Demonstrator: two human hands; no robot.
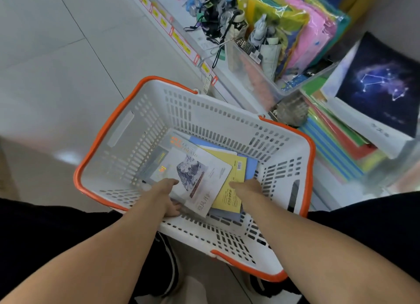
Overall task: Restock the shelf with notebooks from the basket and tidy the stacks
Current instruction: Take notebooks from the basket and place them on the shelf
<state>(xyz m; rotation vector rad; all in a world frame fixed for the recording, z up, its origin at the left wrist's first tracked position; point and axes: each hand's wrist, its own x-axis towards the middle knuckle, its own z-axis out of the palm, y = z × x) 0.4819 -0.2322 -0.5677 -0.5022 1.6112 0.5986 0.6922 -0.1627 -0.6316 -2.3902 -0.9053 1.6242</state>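
Note:
A white basket (204, 112) with an orange rim stands on the floor in front of me. Inside lie several notebooks: a white one with a mountain picture (200, 174) on top, a yellow one (231, 190) under it, blue ones (251, 167) beneath. My left hand (169, 198) reaches into the basket and holds the near left edge of the white notebook, thumb on top and fingers under it. My right hand (246, 186) rests on the yellow notebook at the stack's right side; its fingers are hidden behind the wrist.
The shelf (227, 81) runs along the right, with a clear bin (261, 76) of umbrellas and bright folders, a stack of coloured folders (336, 149) and a dark constellation notebook (381, 83) lying on a stack. Tiled floor (56, 65) stretches to the left. My shoes show under the basket.

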